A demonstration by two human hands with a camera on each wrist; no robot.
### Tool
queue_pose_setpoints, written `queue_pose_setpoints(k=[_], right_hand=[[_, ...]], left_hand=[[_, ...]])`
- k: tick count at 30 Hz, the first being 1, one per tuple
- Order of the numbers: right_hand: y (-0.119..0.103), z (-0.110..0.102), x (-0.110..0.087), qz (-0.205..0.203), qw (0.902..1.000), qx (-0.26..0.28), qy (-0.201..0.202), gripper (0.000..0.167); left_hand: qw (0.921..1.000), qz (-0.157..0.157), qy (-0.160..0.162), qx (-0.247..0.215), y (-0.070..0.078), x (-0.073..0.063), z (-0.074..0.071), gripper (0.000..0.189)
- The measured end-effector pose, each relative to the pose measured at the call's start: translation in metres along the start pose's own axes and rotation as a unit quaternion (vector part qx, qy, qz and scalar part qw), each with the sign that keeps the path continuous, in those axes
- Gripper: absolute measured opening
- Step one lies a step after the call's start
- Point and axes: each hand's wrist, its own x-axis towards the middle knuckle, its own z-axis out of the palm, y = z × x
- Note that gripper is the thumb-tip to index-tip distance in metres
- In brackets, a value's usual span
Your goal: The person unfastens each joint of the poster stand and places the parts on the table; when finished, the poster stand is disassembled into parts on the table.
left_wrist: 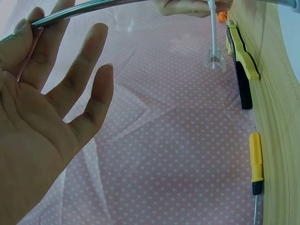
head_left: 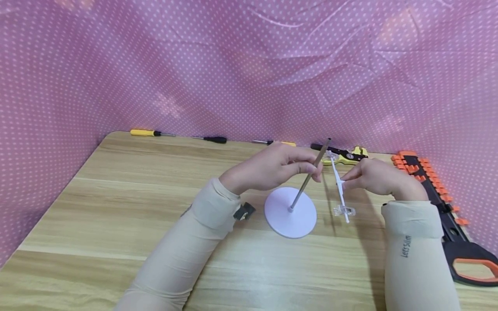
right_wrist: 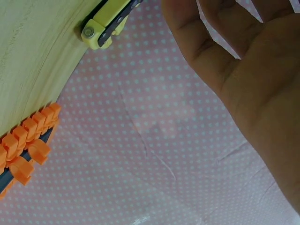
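Observation:
My left hand (head_left: 270, 166) pinches a thin metal rod (head_left: 304, 185) between thumb and fingers. The rod slants up to the right from a round white base (head_left: 279, 220); whether that base touches the table I cannot tell. In the left wrist view the other fingers (left_wrist: 77, 82) extend away from the rod. To the right, my right hand (head_left: 379, 178) pinches a slim white bar (head_left: 336, 172) near its middle. A clear plastic clip (head_left: 348, 211) sits at the bar's near end, another at its far end. The right wrist view cuts off the right fingertips.
Yellow-and-black pliers (head_left: 352, 156) lie behind the bar. Screwdrivers, including a yellow one (head_left: 143, 132) and a black one (head_left: 215, 139), line the back edge. An orange-and-black tool with a looped handle (head_left: 472, 263) lies right. Pink dotted cloth (head_left: 218, 69) hangs behind the wooden table (head_left: 97, 207).

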Motion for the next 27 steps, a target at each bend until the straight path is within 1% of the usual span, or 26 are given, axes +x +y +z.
queue_pose_setpoints(k=[4,11,16,21,27], right_hand=[[0.000,0.001,0.002,-0.004,1.0000,-0.004,-0.002,0.026],[0.001,0.007,0.007,-0.034,0.9994,-0.005,-0.004,0.025],[0.000,0.011,0.010,-0.023,0.9996,-0.005,-0.014,0.027],[-0.002,0.013,0.013,-0.020,0.9995,-0.012,-0.023,0.026],[-0.005,0.014,0.015,0.003,0.9992,-0.017,-0.035,0.028]], left_hand=[[1.0000,0.002,-0.001,0.000,0.000,0.000,0.000,0.021],[1.0000,-0.001,-0.001,0.001,0.001,0.000,-0.001,0.021],[1.0000,-0.004,-0.001,0.002,0.002,0.000,0.000,0.021],[1.0000,-0.002,0.001,0.002,0.002,0.000,0.000,0.020],[1.0000,-0.002,0.003,-0.002,0.002,0.000,0.000,0.020]])
